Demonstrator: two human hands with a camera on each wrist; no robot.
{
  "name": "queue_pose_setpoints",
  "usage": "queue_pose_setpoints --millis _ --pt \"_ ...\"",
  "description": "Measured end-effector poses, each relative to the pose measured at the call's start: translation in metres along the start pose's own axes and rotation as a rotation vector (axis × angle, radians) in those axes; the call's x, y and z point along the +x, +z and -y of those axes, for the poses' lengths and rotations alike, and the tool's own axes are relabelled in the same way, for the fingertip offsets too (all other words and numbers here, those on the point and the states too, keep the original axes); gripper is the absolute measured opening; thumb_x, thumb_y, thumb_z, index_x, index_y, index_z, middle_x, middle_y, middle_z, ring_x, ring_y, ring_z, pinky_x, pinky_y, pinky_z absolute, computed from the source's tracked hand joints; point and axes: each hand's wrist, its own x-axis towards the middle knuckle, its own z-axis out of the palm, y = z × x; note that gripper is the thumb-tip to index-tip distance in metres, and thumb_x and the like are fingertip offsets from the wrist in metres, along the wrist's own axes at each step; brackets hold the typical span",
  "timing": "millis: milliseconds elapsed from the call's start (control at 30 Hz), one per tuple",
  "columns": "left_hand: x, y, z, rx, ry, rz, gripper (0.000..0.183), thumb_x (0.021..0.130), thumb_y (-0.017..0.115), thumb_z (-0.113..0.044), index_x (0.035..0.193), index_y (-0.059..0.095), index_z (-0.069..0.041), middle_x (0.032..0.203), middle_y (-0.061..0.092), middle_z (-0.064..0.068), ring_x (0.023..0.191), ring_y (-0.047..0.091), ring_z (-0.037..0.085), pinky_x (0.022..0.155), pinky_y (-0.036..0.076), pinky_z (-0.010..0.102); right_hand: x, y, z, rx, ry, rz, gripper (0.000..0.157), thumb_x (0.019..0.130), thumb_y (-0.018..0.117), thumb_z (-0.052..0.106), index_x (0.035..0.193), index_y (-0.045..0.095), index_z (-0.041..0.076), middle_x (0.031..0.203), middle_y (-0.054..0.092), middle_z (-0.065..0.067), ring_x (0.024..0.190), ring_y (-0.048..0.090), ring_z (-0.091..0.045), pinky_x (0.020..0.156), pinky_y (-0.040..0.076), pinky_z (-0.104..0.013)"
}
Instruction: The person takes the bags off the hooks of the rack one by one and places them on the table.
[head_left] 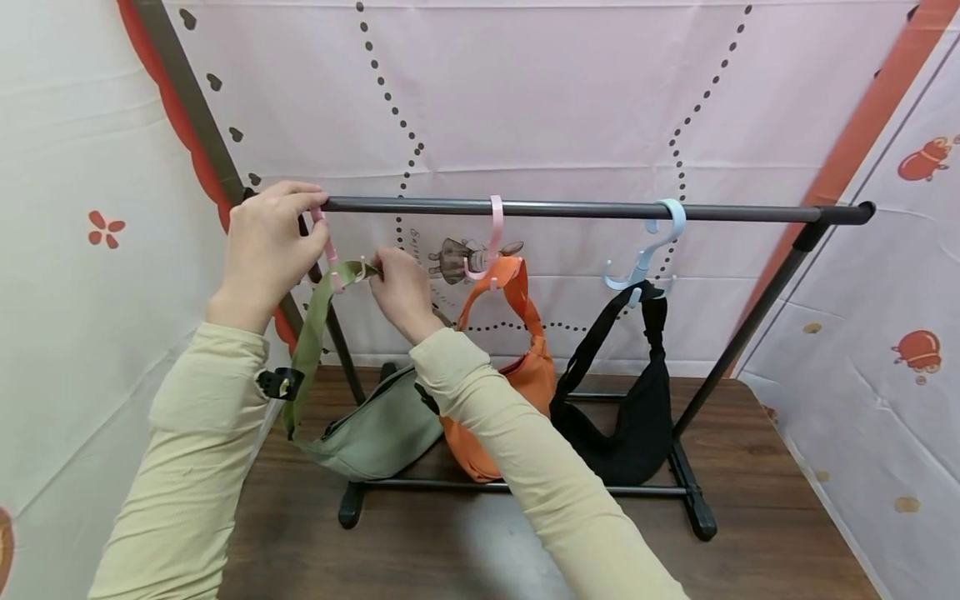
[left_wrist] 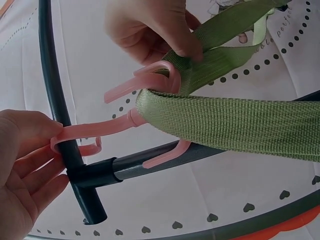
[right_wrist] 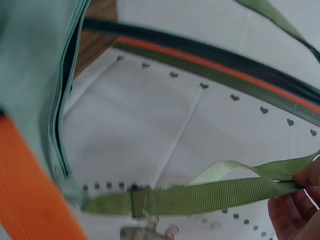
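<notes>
At the rod's left end, my left hand [head_left: 270, 242] holds the top of a pink hook [left_wrist: 107, 126] hung over the black rod [head_left: 420, 205]. My right hand [head_left: 401, 287] pinches a green webbing strap [right_wrist: 215, 197] just right of that hook. The strap loops over the hook's lower prongs, as the left wrist view shows. From it hangs a sage-green bag [head_left: 386, 433] with a dark zip opening, low near the rack's bottom bar. My right forearm covers part of the scene in the head view.
An orange bag [head_left: 536, 375] hangs mid-rod from another pink hook [head_left: 497, 229]. Farther right, a black bag [head_left: 630, 425] hangs from a light blue hook [head_left: 660, 242]. The black rack stands on a brown wooden table [head_left: 765, 500], with printed cloth [head_left: 555, 100] behind and at the sides.
</notes>
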Motion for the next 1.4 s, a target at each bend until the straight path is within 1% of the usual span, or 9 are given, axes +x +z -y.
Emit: queue_pose_setpoints --millis 133,200,400,633,767,933,1167,1267,1400 --pt "0.0 0.001 0.0 -0.001 -0.001 -0.003 0.024 0.084 0.053 -0.002 0.101 0.067 0.006 0.107 0.065 0.018 0.091 0.062 0.037 0.071 0.048 0.046 -0.002 -0.001 -0.001 0.077 0.014 -0.011 0.007 0.088 0.058 0.013 0.09 0.064 0.015 0.085 0.063 0.004 0.07 0.055 -0.006 0.057 0.043 -0.019" --pt "0.001 0.001 0.0 -0.002 -0.001 -0.004 0.024 0.084 0.053 -0.002 0.102 0.067 0.005 0.107 0.065 0.018 0.09 0.062 0.037 0.071 0.048 0.046 -0.002 -0.003 -0.001 0.081 0.002 -0.025 0.008 0.087 0.058 0.012 0.09 0.064 0.014 0.085 0.063 0.003 0.07 0.055 -0.007 0.058 0.043 -0.019" --pt "0.0 0.0 -0.001 -0.003 -0.007 -0.002 0.024 0.083 0.053 -0.001 0.102 0.067 0.006 0.107 0.065 0.018 0.091 0.062 0.037 0.07 0.047 0.047 0.002 -0.015 -0.002 0.039 -0.052 -0.057 0.008 0.087 0.057 0.009 0.09 0.064 0.012 0.085 0.063 0.002 0.07 0.055 -0.008 0.06 0.043 -0.02" --pt "0.0 -0.001 0.0 -0.006 -0.005 0.005 0.025 0.084 0.054 -0.003 0.104 0.066 0.006 0.107 0.065 0.019 0.094 0.061 0.036 0.071 0.048 0.046 0.008 -0.032 0.005 -0.023 -0.11 -0.099 0.008 0.087 0.056 0.01 0.088 0.064 0.011 0.086 0.062 0.001 0.067 0.054 -0.008 0.057 0.043 -0.02" --pt "-0.001 0.0 0.001 -0.008 0.005 -0.003 0.025 0.085 0.053 -0.004 0.104 0.066 0.005 0.107 0.065 0.018 0.094 0.061 0.035 0.069 0.048 0.046 0.011 -0.04 0.011 -0.06 -0.134 -0.139 0.009 0.087 0.056 0.012 0.089 0.065 0.013 0.09 0.064 0.003 0.073 0.059 -0.008 0.062 0.046 -0.02" --pt "-0.001 0.0 0.003 -0.022 0.014 -0.015 0.025 0.085 0.054 -0.004 0.105 0.066 0.005 0.107 0.065 0.018 0.095 0.061 0.035 0.069 0.047 0.046 0.009 -0.045 0.019 -0.091 -0.169 -0.187 0.01 0.087 0.058 0.015 0.091 0.067 0.015 0.088 0.067 0.004 0.078 0.062 -0.01 0.065 0.048 -0.022" --pt "-0.001 0.0 0.005 -0.039 0.014 -0.025 0.025 0.085 0.055 -0.004 0.105 0.066 0.005 0.107 0.065 0.018 0.097 0.061 0.035 0.069 0.047 0.047 0.001 -0.044 0.025 -0.058 -0.23 -0.24 0.009 0.088 0.058 0.015 0.091 0.066 0.013 0.085 0.065 0.003 0.07 0.059 -0.008 0.059 0.047 -0.018" --pt "0.0 0.0 0.006 -0.051 0.012 -0.027 0.025 0.085 0.056 -0.005 0.105 0.066 0.005 0.107 0.065 0.018 0.098 0.061 0.035 0.07 0.047 0.046 -0.001 -0.045 0.027 -0.052 -0.268 -0.28 0.007 0.086 0.059 0.014 0.089 0.066 0.013 0.084 0.065 0.004 0.069 0.059 -0.007 0.06 0.047 -0.017" --pt "0.0 0.001 0.006 -0.073 0.004 -0.03 0.025 0.085 0.056 -0.005 0.105 0.066 0.005 0.107 0.065 0.018 0.098 0.061 0.035 0.072 0.047 0.045 -0.004 -0.049 0.03 -0.046 -0.294 -0.303 0.008 0.085 0.06 0.012 0.089 0.067 0.013 0.086 0.066 0.004 0.071 0.059 -0.008 0.062 0.047 -0.016"
